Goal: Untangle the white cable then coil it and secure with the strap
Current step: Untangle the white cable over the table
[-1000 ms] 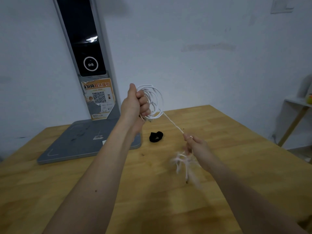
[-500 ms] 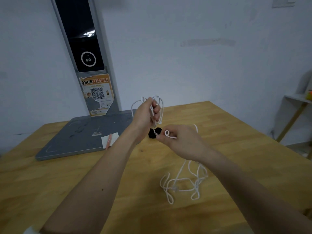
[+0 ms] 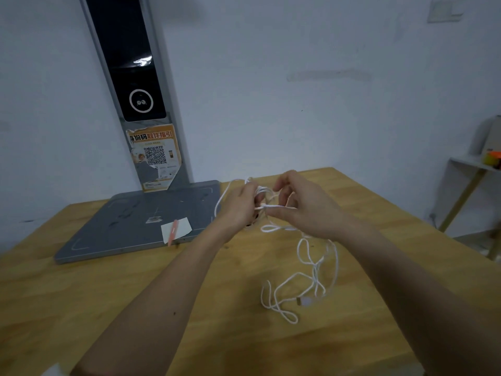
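Both hands meet above the far middle of the wooden bench [image 3: 135, 308]. The left hand [image 3: 238, 206] has its fingers curled around a bundle of loops of the white cable [image 3: 315, 267], which stick out above and to the left of its grip. The right hand [image 3: 306, 207], just right of the left, pinches a strand of the same cable between thumb and forefinger, its other fingers arched above. From under the right-hand grip the cable drops to the bench, where the loose rest lies tangled in loops nearer the camera, right of centre, with its plug [image 3: 305, 301] lying among them. The strap is hidden behind the hands. On the far left of the bench stands a grey base plate [image 3: 122, 226] with an upright column [image 3: 135, 85] carrying an orange QR sticker [image 3: 156, 156]; a white paper slip [image 3: 176, 229] lies on the plate's near right corner.
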